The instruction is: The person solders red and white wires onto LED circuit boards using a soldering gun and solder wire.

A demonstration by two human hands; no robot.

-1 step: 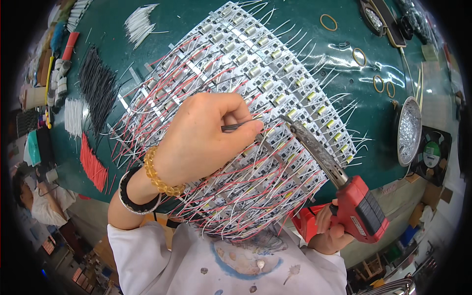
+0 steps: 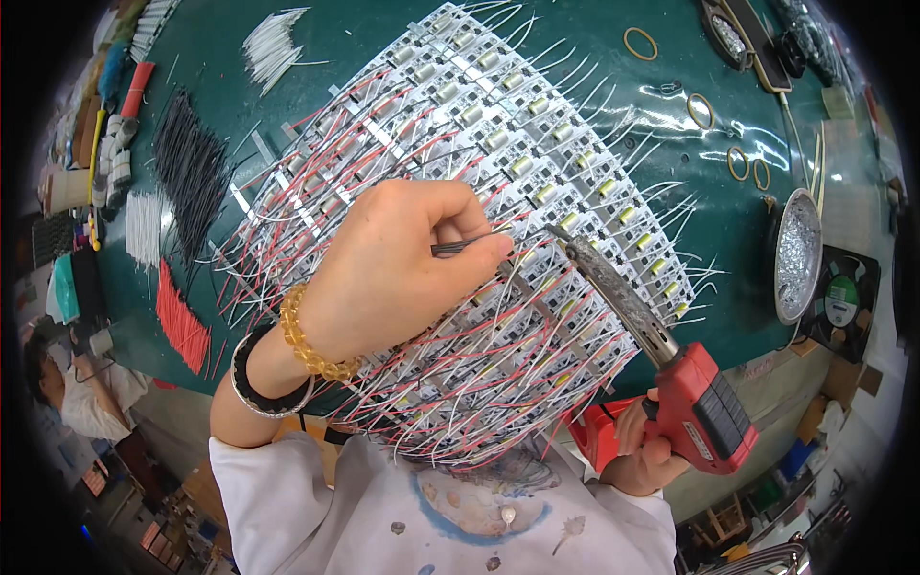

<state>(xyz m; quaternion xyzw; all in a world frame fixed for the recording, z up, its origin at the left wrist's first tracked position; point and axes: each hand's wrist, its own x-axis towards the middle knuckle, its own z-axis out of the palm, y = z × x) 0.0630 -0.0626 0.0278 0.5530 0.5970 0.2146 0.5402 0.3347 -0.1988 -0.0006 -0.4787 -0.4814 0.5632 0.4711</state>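
My left hand [image 2: 398,259] is closed over a panel of white circuit boards [image 2: 522,134], pinching several short black wires [image 2: 448,248] between thumb and fingers. One end of the wires points toward the tip of a red soldering gun [image 2: 704,407]. My right hand [image 2: 644,450] is wrapped round that gun's handle, partly hidden behind its body. The gun's metal barrel slants up and left over the boards; I cannot tell whether its tip touches a board. Red and white wires stick out from many boards, thickest on the near side.
Left on the green table lie bundles of black wires [image 2: 190,144], red wires [image 2: 182,316] and white wires [image 2: 144,230]. More white wires [image 2: 275,48] lie farther back. At the right are rubber bands [image 2: 701,111], a metal dish [image 2: 799,254] and a fan [image 2: 843,299]. A person [image 2: 91,393] sits far left.
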